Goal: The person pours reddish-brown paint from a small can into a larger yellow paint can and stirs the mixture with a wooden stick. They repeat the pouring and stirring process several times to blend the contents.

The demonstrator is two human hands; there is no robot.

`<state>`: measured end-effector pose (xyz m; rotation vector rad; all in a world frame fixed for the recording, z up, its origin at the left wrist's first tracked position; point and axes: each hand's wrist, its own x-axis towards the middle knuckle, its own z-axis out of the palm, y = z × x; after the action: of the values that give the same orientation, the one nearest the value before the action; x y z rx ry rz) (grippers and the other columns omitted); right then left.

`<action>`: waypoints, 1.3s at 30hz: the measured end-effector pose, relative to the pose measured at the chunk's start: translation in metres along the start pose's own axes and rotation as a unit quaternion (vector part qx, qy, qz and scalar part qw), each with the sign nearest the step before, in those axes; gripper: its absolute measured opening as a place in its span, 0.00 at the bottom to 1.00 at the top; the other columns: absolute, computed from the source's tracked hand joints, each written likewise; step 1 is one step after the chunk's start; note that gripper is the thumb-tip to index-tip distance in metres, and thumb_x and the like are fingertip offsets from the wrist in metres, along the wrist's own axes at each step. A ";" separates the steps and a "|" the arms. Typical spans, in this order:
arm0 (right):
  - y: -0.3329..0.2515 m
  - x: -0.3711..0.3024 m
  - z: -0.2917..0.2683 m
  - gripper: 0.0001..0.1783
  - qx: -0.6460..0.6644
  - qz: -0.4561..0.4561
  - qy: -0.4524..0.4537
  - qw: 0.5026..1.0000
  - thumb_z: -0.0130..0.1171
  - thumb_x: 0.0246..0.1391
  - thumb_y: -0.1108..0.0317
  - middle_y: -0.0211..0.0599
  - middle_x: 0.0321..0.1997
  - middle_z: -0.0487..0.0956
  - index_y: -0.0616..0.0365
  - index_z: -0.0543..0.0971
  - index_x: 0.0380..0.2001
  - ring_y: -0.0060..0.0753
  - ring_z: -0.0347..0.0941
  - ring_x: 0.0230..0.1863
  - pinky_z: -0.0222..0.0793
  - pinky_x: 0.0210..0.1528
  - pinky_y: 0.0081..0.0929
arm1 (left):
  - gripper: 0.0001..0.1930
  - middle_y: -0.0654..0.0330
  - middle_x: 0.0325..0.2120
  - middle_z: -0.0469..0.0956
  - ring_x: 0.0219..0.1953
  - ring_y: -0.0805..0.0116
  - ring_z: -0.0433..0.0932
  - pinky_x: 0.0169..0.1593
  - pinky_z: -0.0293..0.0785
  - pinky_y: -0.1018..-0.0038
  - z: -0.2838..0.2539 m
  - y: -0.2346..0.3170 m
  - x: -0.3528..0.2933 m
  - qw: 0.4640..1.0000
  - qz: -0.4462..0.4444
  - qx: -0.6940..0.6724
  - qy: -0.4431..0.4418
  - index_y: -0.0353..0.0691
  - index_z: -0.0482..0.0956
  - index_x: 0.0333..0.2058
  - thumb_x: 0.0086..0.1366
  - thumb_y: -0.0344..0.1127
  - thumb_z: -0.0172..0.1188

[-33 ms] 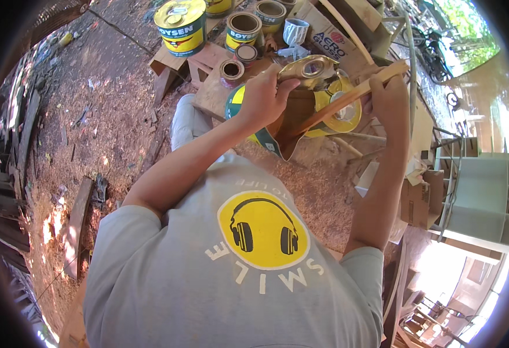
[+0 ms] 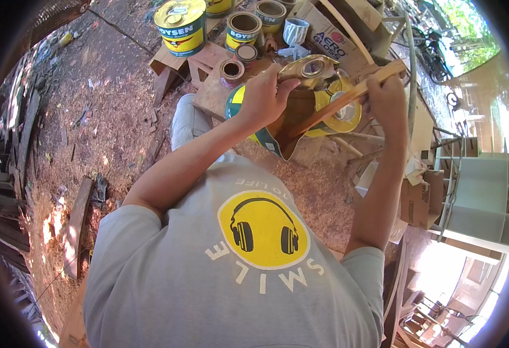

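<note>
Two hands are occupied: the fingers of the left hand [image 2: 264, 95] close on the shiny, bent metal flap [image 2: 308, 71] at the top of an opened can, though most of their grip is hidden behind the hand itself. The fingers of the right hand [image 2: 388, 95] wrap round the upper part of a flat wooden stick [image 2: 347, 98], which slants down to the left.

Its lower end reaches inside the can [image 2: 301, 107], which is green and yellow outside and brown within. The can tilts in front of the person, mouth toward the body, its near rim bent to a point. Whether the stick's tip touches the inner wall cannot be made out.

The step in hand looks like stirring or scraping inside the can. The next move seems to call for a steady left-hand hold, so that the can keeps its tilt, and a controlled stroke of the stick that stays clear of the cut edge.

Just to the right of the mouth shows a yellow round top [image 2: 353, 119], partly behind the stick. Beyond the left hand, a small open pot [image 2: 232, 71] stands on the wooden bench [image 2: 210, 97], beside a small lidded tin [image 2: 246, 53]. Farther out are a white cup [image 2: 295, 33], a cardboard box [image 2: 330, 39] and a large lidded bucket [image 2: 180, 29].
</note>
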<state>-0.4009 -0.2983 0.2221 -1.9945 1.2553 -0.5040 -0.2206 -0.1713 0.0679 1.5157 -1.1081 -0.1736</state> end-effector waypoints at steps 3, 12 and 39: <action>0.001 -0.007 0.017 0.13 -0.004 0.006 -0.025 1.000 0.52 0.65 0.67 0.39 0.21 0.79 0.70 0.73 0.42 0.25 0.76 0.16 0.69 0.16 0.24 | 0.16 0.46 0.24 0.80 0.29 0.42 0.81 0.33 0.74 0.54 -0.003 0.007 0.001 1.000 -0.008 0.000 -0.004 0.36 0.76 0.37 0.67 0.43 0.67; -0.008 -0.005 0.002 0.13 -0.056 0.019 -0.010 0.998 0.53 0.64 0.67 0.39 0.21 0.79 0.70 0.73 0.41 0.27 0.76 0.16 0.71 0.17 0.25 | 0.15 0.45 0.24 0.79 0.31 0.42 0.81 0.34 0.74 0.54 -0.004 0.010 0.000 1.000 -0.017 -0.019 -0.004 0.36 0.75 0.36 0.67 0.42 0.67; 0.064 -0.025 0.086 0.13 -0.046 -0.219 -0.033 0.974 0.62 0.64 0.66 0.45 0.29 0.84 0.61 0.82 0.47 0.41 0.82 0.27 0.77 0.34 0.36 | 0.18 0.46 0.23 0.79 0.28 0.40 0.80 0.32 0.73 0.51 0.003 -0.006 0.003 1.000 0.018 0.004 0.008 0.35 0.73 0.37 0.68 0.44 0.67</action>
<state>-0.3952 -0.2622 0.1184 -2.3593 0.8066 -0.5899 -0.2179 -0.1761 0.0634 1.4999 -1.1239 -0.1326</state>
